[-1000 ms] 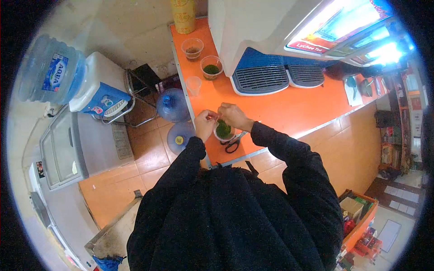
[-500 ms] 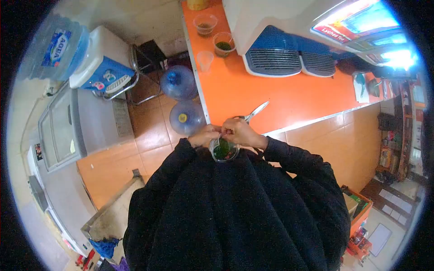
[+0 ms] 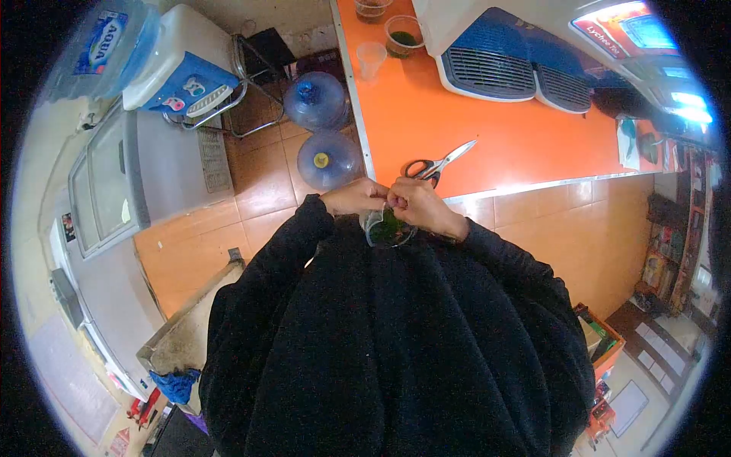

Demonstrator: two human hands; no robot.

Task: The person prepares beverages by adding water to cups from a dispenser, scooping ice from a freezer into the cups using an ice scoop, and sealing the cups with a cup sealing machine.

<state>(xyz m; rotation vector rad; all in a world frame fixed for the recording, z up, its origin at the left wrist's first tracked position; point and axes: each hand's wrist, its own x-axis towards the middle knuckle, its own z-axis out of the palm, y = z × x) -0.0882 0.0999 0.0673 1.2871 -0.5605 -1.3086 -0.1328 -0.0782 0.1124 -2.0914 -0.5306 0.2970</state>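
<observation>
Clear, round plastic cup with leafy-looking green contents [image 3: 391, 232], off the near edge of the orange rectangular surface with pale metal edging [image 3: 499, 156], close against the black garment [image 3: 381, 343]. Judged light, thin-walled and slightly springy, with smooth sides prone to slipping under damp skin; contents apparently soft and loose, easily spilled by a tilt or a hard squeeze. Best hold: low around the body or beneath the base, with only gentle pressure at the rim, to avoid buckling the wall. Left hand [image 3: 354, 198] at the cup's rim, just beyond the surface's near corner, palm inward and wrist bent toward the midline; fingers partly hidden, impossible to tell whether clamped on the rim. Right hand [image 3: 422, 209] opposite, beside the surface's near edge, knuckles upward; fingers together in a curled pinch over the rim, anything between their tips too small to tell. Both forearms angled inward, elbows wide of the torso and farther from the surface than the wrists. On the surface, near the same corner: steel scissors with black looped handles [image 3: 439, 163], just past the right hand, blades pointing away from the person.
</observation>
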